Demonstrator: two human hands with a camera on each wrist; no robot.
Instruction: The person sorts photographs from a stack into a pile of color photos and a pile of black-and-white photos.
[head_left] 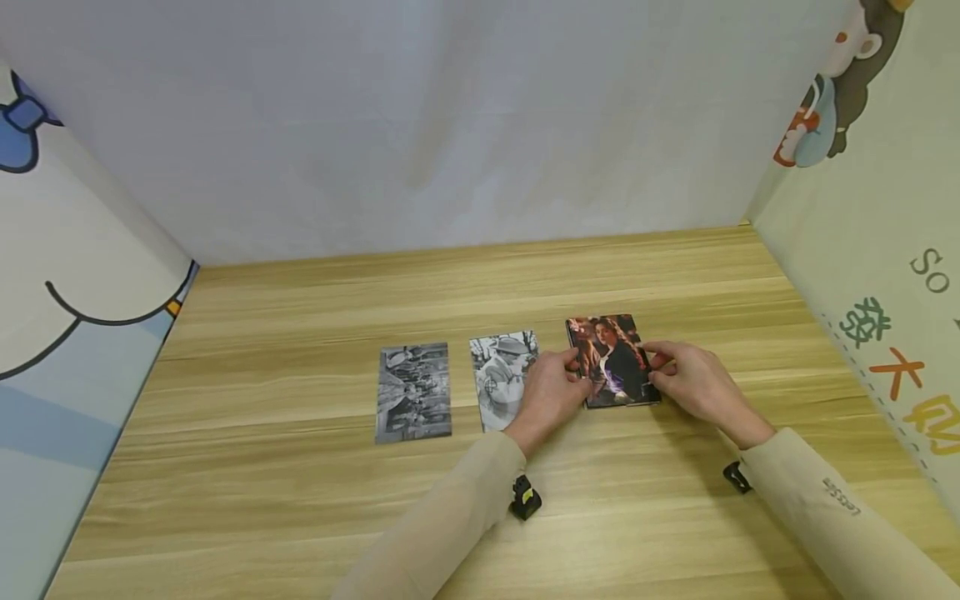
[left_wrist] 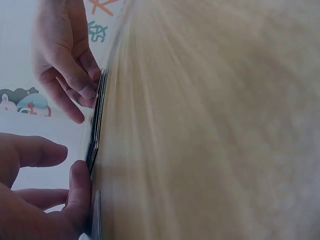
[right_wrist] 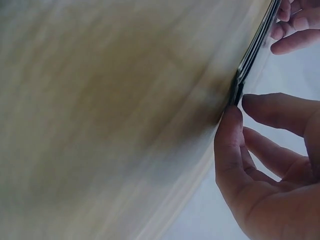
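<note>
A stack of thin picture cards lies on the wooden table, its top card showing a person in dark clothes against a reddish background. At the stack's left edge, the thumb and fingers of my left hand touch its side, with a gap between thumb and forefinger. Opposite, my right hand has its thumb and forefinger at the right edge. Both wrist views show the stack edge-on, with several layers slightly uneven. Left of it lies a black-and-white card of a figure in a hat, partly covered by my left hand.
Farther left, another black-and-white card lies on the table. A pale wall rises behind the table, with decorated panels at both sides. Small black devices sit by the sleeves.
</note>
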